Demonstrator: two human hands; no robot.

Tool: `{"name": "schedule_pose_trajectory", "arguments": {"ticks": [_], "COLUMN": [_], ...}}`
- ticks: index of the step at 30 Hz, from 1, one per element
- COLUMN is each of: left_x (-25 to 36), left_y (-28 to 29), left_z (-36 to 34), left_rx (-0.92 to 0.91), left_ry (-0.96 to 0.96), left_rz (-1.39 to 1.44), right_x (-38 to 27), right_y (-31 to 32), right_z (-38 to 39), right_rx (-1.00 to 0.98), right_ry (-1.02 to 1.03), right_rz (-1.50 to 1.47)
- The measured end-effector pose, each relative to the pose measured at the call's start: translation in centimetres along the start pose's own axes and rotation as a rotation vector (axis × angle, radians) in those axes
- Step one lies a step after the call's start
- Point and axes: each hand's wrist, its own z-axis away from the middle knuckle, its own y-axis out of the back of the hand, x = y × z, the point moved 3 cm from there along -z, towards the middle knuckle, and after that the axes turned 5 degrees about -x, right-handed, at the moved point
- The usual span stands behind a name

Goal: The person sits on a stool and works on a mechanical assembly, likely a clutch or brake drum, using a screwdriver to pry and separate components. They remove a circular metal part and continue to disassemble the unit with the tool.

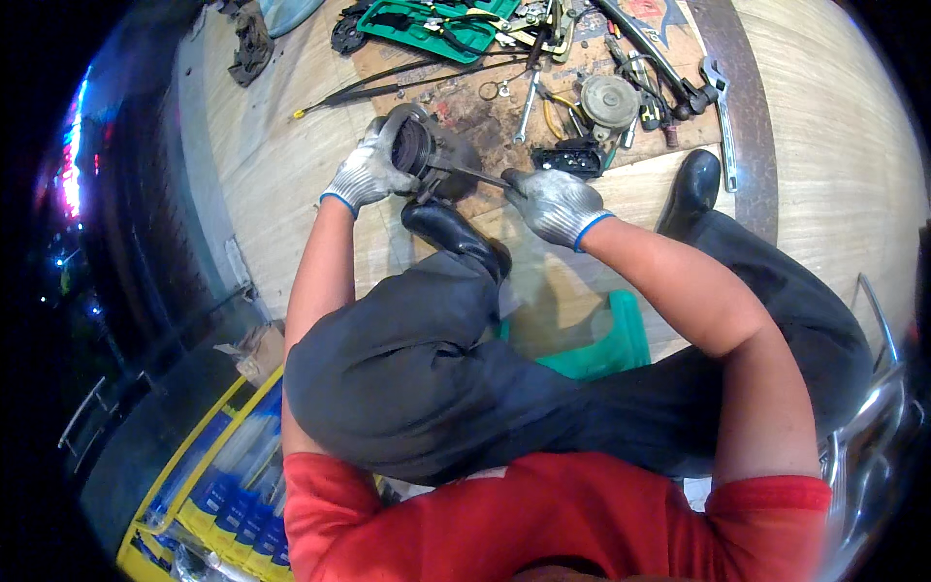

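Note:
My left hand (373, 167), in a grey-white knit work glove with a blue cuff, is closed around the rim of a dirty, hollow cylindrical metal part (454, 160). The part is tilted, its dark ribbed opening facing my left glove, above my black boot (448, 231). My right hand (555, 206), gloved the same way, is wrapped round a slim metal tool (482, 177). Its shaft points left and its tip meets the side of the metal part; the handle is mostly hidden in my glove, so its exact kind is unclear. A black plastic housing (572, 159) lies just beyond the right glove.
Stained cardboard (388, 87) carries a round grey metal cover (610, 101), a hammer (669, 78), a combination wrench (529, 105) and pliers. An adjustable wrench (723, 126) lies farther right. The green tool tray (441, 27) is at the back; a green stool (621, 339) is between my legs.

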Motion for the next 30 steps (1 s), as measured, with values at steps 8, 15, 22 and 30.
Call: {"name": "schedule_pose_trajectory", "arguments": {"ticks": [8,15,22,30], "left_x": [-0.5,-1.3,-0.6,-1.1], "left_y": [-1.1,-1.6,-0.1,-2.0], "left_z": [-0.2,0.0,-0.2,-1.0], "left_rx": [0.012,0.029,0.048,0.048], "left_ry": [-0.021,-0.027,-0.044,0.295], "left_rz": [0.066,0.082,0.050,0.037], "right_x": [0.4,1.4,-0.1,0.2], "right_y": [-0.5,-1.7,-1.0,-1.3], "right_z": [0.5,0.3,1.1,1.2], "right_rx": [0.046,0.038,0.002,0.036], "right_ry": [-0.019,0.000,-0.047,-0.023], "right_rz": [0.018,0.073,-0.026,-0.074]}}
